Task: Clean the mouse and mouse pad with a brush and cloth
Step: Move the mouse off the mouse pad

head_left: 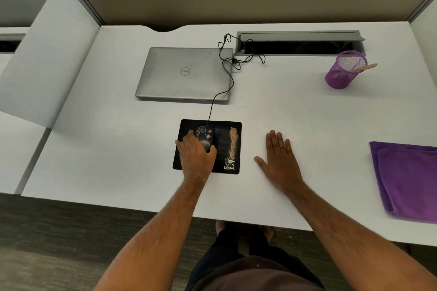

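A black mouse pad [224, 144] lies near the desk's front edge, with a streak of tan crumbs [233, 139] down its right side. On its left part sits a dark wired mouse [205, 134], also speckled with crumbs. My left hand [195, 156] lies over the mouse with the fingers wrapped around its sides. To the right of the pad, my right hand [279, 160] rests flat on the desk, fingers spread and empty. A folded purple cloth [409, 177] lies at the right edge. The brush's wooden handle [364, 68] sticks out of a purple mesh cup [344, 71].
A shut grey laptop [186, 74] lies behind the pad, and the mouse cable [227, 78] runs past its right side to an open cable tray [300, 43]. Partition walls enclose the white desk [118, 149] at the back and both sides.
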Motion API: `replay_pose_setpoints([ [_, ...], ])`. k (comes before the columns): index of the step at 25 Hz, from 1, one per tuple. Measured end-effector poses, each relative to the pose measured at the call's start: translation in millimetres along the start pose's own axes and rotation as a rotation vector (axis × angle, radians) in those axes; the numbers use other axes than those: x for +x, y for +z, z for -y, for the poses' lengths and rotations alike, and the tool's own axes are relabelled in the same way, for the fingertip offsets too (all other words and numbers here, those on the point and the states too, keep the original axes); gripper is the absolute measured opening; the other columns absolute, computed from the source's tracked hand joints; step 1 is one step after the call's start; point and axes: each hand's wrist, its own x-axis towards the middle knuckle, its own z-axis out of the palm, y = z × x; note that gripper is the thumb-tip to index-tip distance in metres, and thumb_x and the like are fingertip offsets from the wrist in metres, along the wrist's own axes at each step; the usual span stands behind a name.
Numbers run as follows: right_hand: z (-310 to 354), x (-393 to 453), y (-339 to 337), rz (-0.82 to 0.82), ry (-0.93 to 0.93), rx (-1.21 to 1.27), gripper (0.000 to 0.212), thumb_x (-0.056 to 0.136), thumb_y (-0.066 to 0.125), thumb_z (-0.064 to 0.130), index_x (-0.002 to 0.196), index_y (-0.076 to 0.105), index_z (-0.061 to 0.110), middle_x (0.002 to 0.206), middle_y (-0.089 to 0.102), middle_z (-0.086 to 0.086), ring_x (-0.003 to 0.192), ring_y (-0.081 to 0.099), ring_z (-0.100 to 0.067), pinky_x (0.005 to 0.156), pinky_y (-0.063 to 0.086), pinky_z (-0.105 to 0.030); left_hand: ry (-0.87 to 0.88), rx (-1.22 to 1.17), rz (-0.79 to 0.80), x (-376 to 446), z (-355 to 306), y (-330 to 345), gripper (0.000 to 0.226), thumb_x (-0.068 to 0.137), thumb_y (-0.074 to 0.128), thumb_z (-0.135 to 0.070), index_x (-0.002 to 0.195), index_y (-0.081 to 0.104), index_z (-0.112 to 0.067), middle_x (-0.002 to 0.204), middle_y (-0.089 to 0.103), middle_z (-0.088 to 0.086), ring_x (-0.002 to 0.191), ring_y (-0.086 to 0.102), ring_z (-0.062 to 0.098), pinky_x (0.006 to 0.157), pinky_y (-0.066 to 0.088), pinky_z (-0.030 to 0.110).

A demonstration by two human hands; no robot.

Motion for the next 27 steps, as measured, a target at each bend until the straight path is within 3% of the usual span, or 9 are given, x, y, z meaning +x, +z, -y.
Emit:
replay_pose_setpoints([
  [7,-0.1,-0.7,-1.4,0.0,0.003,0.003,0.085,0.105,0.033,0.057,0.162,0.006,0.002,0.171,0.001,-0.016,0.16,0.002,-0.031,0.13,0.004,-0.048,-0.051,-0.097,-0.085,12.8,23.0,-16.9,0.079,0.092,0.07,-0.037,0.148,0.035,0.007,0.142,0.052,0.023,0.135,0.048,0.039,0.127,0.018,0.054],
  [11,-0.1,-0.8,-0.7,0.002,-0.007,-0.012,0.089,0.099,0.01,0.064,0.162,0.005,0.002,0.171,0.0,-0.016,0.16,0.002,-0.03,0.13,0.005,-0.048,-0.063,-0.114,-0.098,24.2,47.9,-25.5,0.078,0.094,0.07,-0.034,0.15,0.033,0.006,0.148,0.048,0.022,0.14,0.043,0.039,0.128,0.013,0.054],
  [18,-1.5,1.1,3.5,-0.023,-0.018,0.004,0.096,0.096,-0.003,0.07,0.162,0.008,0.001,0.171,0.005,-0.017,0.159,0.005,-0.031,0.129,0.01,-0.05,-0.147,-0.089,-0.111,40.8,85.0,-40.3,0.08,0.094,0.069,-0.032,0.152,0.029,0.005,0.145,0.049,0.022,0.139,0.043,0.039,0.129,0.008,0.052],
  [27,-1.3,2.8,7.0,-0.03,-0.014,0.007,0.093,0.098,0.005,0.068,0.162,0.011,0.001,0.171,0.009,-0.017,0.159,0.01,-0.033,0.129,0.011,-0.05,-0.196,-0.114,-0.109,55.0,123.2,-47.6,0.077,0.094,0.067,-0.025,0.152,0.029,0.006,0.144,0.049,0.025,0.139,0.042,0.042,0.129,0.008,0.052],
])
